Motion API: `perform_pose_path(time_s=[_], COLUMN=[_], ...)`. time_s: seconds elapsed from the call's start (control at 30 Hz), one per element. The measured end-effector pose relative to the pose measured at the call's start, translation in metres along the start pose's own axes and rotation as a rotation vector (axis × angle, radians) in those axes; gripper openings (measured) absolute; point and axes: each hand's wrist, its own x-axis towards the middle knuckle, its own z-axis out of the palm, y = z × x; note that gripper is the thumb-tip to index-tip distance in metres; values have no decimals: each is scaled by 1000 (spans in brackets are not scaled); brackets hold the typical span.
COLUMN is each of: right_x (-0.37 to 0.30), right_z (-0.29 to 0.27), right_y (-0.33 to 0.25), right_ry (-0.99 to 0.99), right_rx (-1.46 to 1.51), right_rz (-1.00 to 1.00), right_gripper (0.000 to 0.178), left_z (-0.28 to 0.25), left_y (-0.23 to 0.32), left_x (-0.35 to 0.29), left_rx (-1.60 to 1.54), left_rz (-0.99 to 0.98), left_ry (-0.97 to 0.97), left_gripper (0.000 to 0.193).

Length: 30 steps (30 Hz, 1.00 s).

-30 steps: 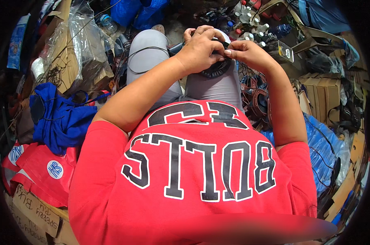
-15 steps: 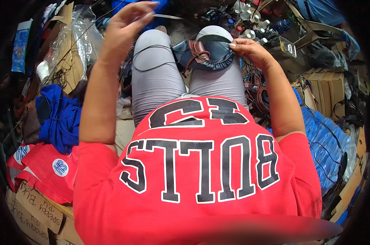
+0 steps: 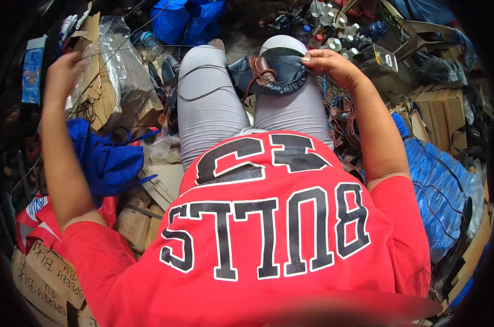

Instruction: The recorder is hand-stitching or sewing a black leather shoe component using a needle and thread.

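A dark navy moccasin-style shoe point(image 3: 285, 71) with a gathered toe seam and brown lace point(image 3: 262, 70) rests over my right knee. My right hand point(image 3: 328, 64) pinches its edge between thumb and fingers. Far out to the left, my left hand point(image 3: 66, 73) is raised and smeared by motion, its fingers drawn together. A thin dark thread point(image 3: 149, 47) stretches from it across my knees toward the shoe. A loop of dark cord point(image 3: 203, 68) lies over my left thigh. No needle or other tool can be made out.
Small bottles point(image 3: 339, 27) crowd the floor ahead. Blue bags point(image 3: 184, 22), clear plastic point(image 3: 119, 60) and a blue cloth bag point(image 3: 108, 158) lie to the left. Marked cardboard point(image 3: 48, 278) sits at lower left. Cardboard point(image 3: 440, 114) and a blue plastic bundle point(image 3: 440, 185) are at right.
My left hand has swung outward to the left from above my left knee, drawing the thread out long. My right hand and the shoe stay nearly in place.
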Motion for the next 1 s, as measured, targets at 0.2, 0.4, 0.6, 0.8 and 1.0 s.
perform_pose_path(time_s=[0.2,0.4,0.6,0.8,1.0], right_x=[6,7,1,7,11], right_z=[-2,-4,0,-4,4], right_y=[1,2,8,10,7], right_ry=[25,-20,49,18,23], right_rx=[-12,5,37,29,46], right_rz=[2,17,-9,31,-14], right_gripper=[25,25,22,18,20], left_z=[27,151,122,123,143], left_y=[8,288,325,296,338], left_x=[-1,-1,16,9,13], left_rx=[-72,-872,-623,-648,-607], left_rz=[-361,704,485,455,684], left_ry=[26,42,-190,-126,-41], left_gripper=[41,43,16,16,16])
